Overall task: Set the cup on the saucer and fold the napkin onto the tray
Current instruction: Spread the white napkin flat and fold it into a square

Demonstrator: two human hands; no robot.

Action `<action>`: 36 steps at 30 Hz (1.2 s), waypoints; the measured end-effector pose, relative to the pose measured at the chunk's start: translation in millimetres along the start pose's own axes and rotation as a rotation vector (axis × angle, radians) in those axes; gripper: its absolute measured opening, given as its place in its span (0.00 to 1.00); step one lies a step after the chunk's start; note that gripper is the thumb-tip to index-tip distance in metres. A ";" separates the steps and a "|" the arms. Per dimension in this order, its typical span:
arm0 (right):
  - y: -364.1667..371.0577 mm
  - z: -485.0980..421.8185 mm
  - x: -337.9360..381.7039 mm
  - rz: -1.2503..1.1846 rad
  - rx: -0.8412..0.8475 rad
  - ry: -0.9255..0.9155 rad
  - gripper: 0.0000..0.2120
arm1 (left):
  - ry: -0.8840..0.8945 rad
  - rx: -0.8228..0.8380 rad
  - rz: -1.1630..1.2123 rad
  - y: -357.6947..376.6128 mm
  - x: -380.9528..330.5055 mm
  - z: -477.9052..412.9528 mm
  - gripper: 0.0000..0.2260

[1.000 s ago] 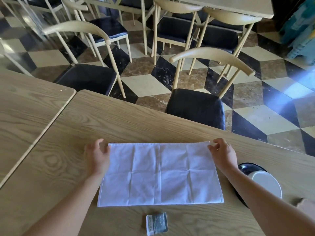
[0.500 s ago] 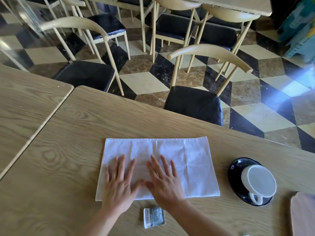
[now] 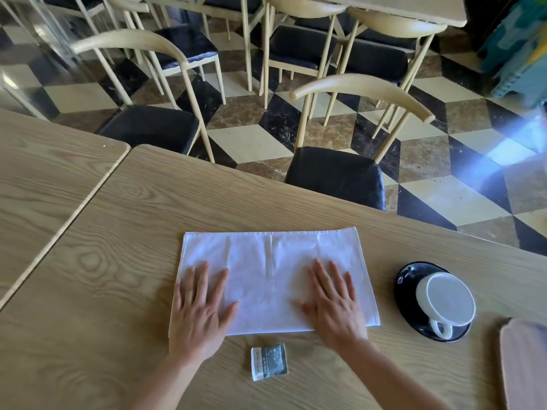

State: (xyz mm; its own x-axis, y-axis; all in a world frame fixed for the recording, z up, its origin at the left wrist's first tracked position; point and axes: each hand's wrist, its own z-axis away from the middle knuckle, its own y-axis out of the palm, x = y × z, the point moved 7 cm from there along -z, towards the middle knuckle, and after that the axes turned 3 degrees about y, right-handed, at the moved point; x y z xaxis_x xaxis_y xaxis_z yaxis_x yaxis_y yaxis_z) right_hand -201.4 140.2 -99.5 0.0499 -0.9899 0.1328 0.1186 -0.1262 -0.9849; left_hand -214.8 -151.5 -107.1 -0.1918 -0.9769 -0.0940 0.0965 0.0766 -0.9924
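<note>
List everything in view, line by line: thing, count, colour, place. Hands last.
napkin: one, white, lying flat, centre
cup: one, white, on the saucer, right of the napkin
saucer: one, black, under the cup
tray: one, pinkish-brown, right edge, partly cut off
packet: one, grey and white, between the wrists
tables: two, light wood, side by side
chairs: several, pale frames, black seats, beyond the tables
left hand: one, flat on the napkin's left
right hand: one, flat on the napkin's right

A café or restaurant dining room: rows of matching chairs (image 3: 340, 149) and wooden tables (image 3: 207, 208).
</note>
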 end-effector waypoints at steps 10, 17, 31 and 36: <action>0.1 9.3 -39.6 0.036 0.030 0.108 0.35 | -0.098 0.048 0.034 -22.4 -0.9 5.1 0.32; -2.8 9.0 -37.4 0.046 0.025 0.108 0.36 | -0.474 0.045 0.081 -45.2 25.1 40.1 0.32; -0.9 9.1 -38.8 0.027 0.028 0.095 0.38 | -0.822 0.168 0.406 -49.4 48.9 40.8 0.16; -0.1 8.2 -38.9 0.043 0.053 0.099 0.38 | -0.882 0.014 0.691 -51.4 50.7 46.6 0.09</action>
State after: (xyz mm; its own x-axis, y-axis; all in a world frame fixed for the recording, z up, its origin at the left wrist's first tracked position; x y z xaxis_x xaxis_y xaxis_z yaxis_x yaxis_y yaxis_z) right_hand -195.3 179.3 -103.6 -0.0417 -0.9962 0.0768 0.1713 -0.0828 -0.9817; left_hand -183.9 -214.3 -57.1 0.6660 -0.5253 -0.5297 -0.0732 0.6606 -0.7471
